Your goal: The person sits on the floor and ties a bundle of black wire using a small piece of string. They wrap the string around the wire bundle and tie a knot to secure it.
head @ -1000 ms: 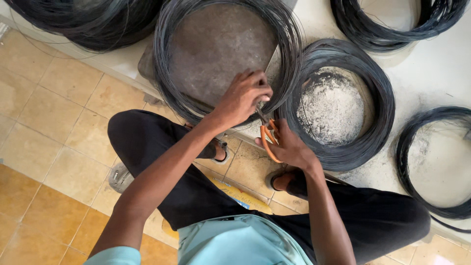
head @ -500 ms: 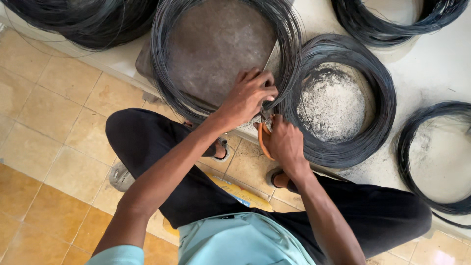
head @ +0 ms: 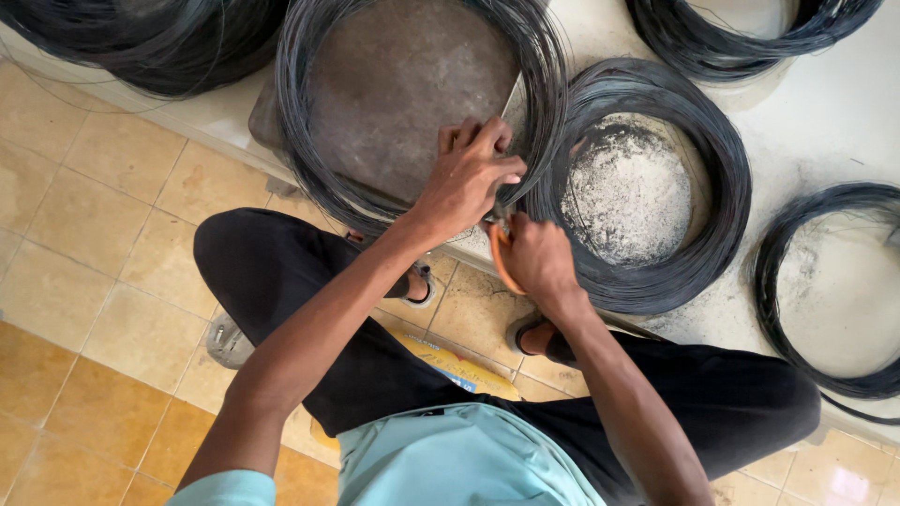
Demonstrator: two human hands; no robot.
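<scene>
Since half a second ago the right hand [head: 536, 258] has drawn in close under the left hand [head: 466, 178], so the two now nearly touch at the rim of the wire coil [head: 422, 103].

Nearest, the person sits with dark trousers [head: 309, 309] and knees spread over the tan tiled floor [head: 84, 281]. Beyond the knees, the right hand is curled shut around an orange-handled cutter [head: 497, 262], whose head is hidden between the hands. Just above it, the left hand pinches the near right strands of the wire coil, fingers bent over them. That coil lies on a pale raised slab [head: 825, 122], around a round dark plate [head: 403, 84]. Right of it lies a second coil [head: 647, 187], ringing grey dust. More coils lie farther off.
</scene>
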